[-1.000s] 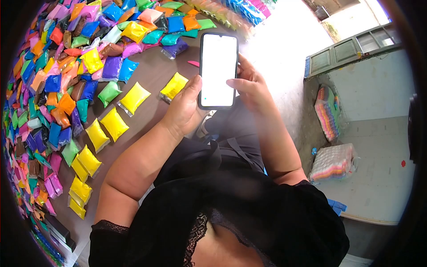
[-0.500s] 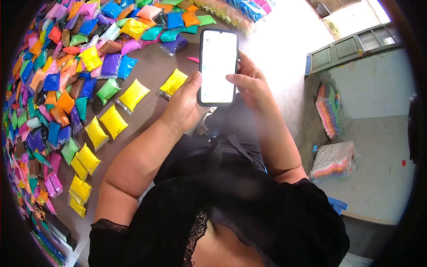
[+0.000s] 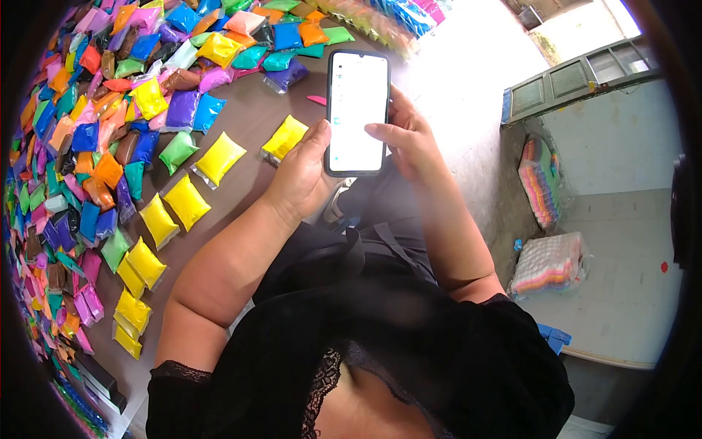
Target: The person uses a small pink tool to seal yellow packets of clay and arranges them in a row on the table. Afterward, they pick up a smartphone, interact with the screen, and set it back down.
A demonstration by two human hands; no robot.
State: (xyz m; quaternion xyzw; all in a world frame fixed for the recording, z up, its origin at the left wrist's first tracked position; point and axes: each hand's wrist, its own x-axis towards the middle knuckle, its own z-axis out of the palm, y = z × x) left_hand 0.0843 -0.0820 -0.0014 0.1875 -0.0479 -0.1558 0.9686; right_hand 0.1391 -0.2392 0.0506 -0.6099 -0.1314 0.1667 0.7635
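A smartphone [image 3: 359, 95] in a dark case is held upright between my two hands, its screen bright white with small icons down the left side. My left hand [image 3: 307, 168] grips its lower left edge, the thumb lying along the side. Around the right edge curls my right hand [image 3: 413, 143], with its thumb over the lower right of the screen; its other fingers are partly hidden behind the phone. Just left of my left hand lies a yellow packet [image 3: 285, 137] on the brown table [image 3: 252, 110]. More yellow packets [image 3: 187, 201] lie in a row beside my left forearm.
A large heap of coloured packets [image 3: 110, 139] covers the table's left and far side. At the far edge are bundles of clear plastic packaging [image 3: 380, 29]. To the right, stacks of pastel-coloured sheets [image 3: 547, 262] stand near a pale board [image 3: 614, 293].
The phone has shifted very slightly left and down. My right thumb has slid a little left over the screen, which now shows its icons more clearly.
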